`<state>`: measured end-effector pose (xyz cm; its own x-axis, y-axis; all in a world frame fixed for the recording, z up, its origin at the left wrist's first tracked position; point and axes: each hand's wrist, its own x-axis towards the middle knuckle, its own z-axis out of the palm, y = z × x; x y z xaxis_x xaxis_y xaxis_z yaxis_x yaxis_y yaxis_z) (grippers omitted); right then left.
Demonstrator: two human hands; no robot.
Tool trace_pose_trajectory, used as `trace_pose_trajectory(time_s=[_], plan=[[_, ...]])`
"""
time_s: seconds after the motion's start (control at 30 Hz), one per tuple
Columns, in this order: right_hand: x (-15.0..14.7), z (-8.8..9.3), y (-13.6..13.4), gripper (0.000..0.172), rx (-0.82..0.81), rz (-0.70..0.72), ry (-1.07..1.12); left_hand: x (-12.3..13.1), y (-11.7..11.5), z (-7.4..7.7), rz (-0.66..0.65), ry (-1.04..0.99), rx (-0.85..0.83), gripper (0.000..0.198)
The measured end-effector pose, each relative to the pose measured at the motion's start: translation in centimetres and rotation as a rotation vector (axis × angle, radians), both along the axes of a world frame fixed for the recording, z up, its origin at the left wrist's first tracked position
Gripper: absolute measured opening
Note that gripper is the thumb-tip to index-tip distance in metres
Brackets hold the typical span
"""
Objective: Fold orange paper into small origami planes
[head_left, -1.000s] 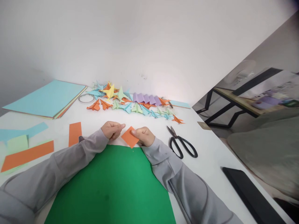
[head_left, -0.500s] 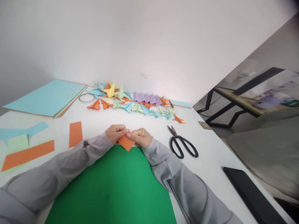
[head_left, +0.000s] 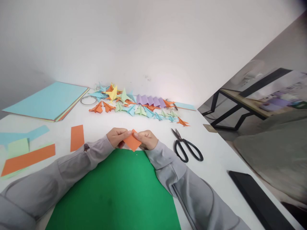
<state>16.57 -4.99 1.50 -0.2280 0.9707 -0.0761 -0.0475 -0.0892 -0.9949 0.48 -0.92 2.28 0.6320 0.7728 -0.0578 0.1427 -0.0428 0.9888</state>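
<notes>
Between my two hands is a small orange piece of paper [head_left: 132,142], held up with one corner pointing down. My left hand [head_left: 117,136] pinches its left side, thumb on top. On the other side, my right hand [head_left: 148,139] grips it with the thumb pressed near the top corner. The fingers behind the paper are mostly hidden. Just below the hands lies a green sheet [head_left: 115,191] on the white table. An orange rectangle of paper [head_left: 77,138] rests left of my left hand, and black-handled scissors [head_left: 184,145] lie partly open to the right.
Folded paper figures [head_left: 140,110] in several colours line the wall, with a purple pleated strip [head_left: 151,101] among them. Stacked coloured sheets [head_left: 48,100] and a tape roll [head_left: 88,100] sit back left. Paper strips [head_left: 28,155] lie left; a black flat object [head_left: 256,198] lies right.
My hands have moved slightly apart and the orange paper has risen a little. More of its face now shows, up to the top corner between my thumbs.
</notes>
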Motion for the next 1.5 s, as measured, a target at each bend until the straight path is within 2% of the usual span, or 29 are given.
trace_pose_trajectory(time_s=[0.07, 0.23, 0.4, 0.6, 0.77, 0.93, 1.03, 1.2, 1.5], plan=[[0.3, -0.3, 0.2, 0.054, 0.014, -0.006, 0.010, -0.1, 0.1, -0.1, -0.023, -0.033, -0.050, 0.036], [0.5, -0.5, 0.5, 0.057, 0.045, 0.089, -0.002, -0.1, -0.1, -0.1, -0.096, -0.012, -0.134, 0.027], [0.0, 0.0, 0.4, 0.033, -0.041, 0.130, -0.040, 0.0, -0.3, 0.1, -0.156, -0.022, -0.045, 0.022], [0.2, -0.5, 0.3, 0.020, 0.037, 0.138, -0.086, 0.1, -0.2, 0.1, -0.124, -0.017, -0.097, 0.017], [0.1, -0.5, 0.5, 0.015, 0.017, 0.109, -0.090, 0.2, -0.3, 0.3, -0.106, -0.020, -0.106, 0.016], [0.1, -0.6, 0.8, 0.013, -0.050, 0.033, -0.049, 0.3, -0.1, 0.6, -0.063, 0.003, -0.243, 0.011], [0.1, -0.5, 0.9, 0.012, -0.079, 0.009, -0.016, 0.2, 0.0, 0.5, -0.045, 0.024, -0.260, 0.011], [0.4, -0.2, 0.9, 0.009, -0.101, -0.075, 0.097, -0.1, 0.4, 0.4, -0.072, -0.036, -0.286, 0.012], [0.5, -0.2, 1.1, 0.008, -0.107, -0.096, 0.164, -0.4, 1.1, 0.0, -0.138, -0.143, -0.223, 0.016]])
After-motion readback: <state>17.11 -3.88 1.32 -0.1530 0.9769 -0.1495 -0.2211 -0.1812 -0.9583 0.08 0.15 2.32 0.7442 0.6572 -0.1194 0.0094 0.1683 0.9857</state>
